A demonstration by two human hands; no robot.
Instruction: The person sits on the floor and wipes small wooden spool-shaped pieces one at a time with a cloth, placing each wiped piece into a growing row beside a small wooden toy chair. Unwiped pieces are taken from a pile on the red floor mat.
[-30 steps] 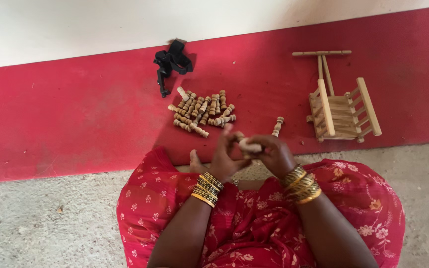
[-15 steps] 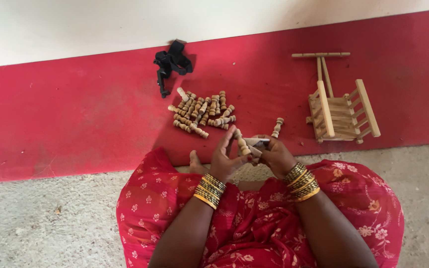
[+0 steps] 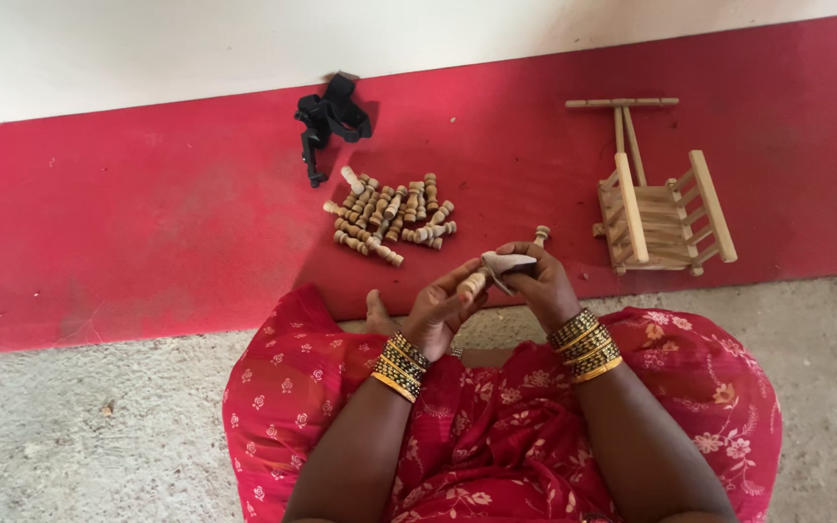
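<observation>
1. We pinch a small turned wooden peg in our left hand.
2. Our right hand closes on a folded scrap of sandpaper, touching the peg.
3. A pile of pegs lies just beyond our left hand; a wooden toy cart sits beyond the right.

Pale tan pegs and chair on red mat; black strap above pegs; red flowered dress.

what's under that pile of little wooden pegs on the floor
The pile of wooden pegs lies on the red floor strip, beyond the left hand and right hand. Only red surface shows between and around them; whatever lies directly beneath the pegs is covered.
</observation>
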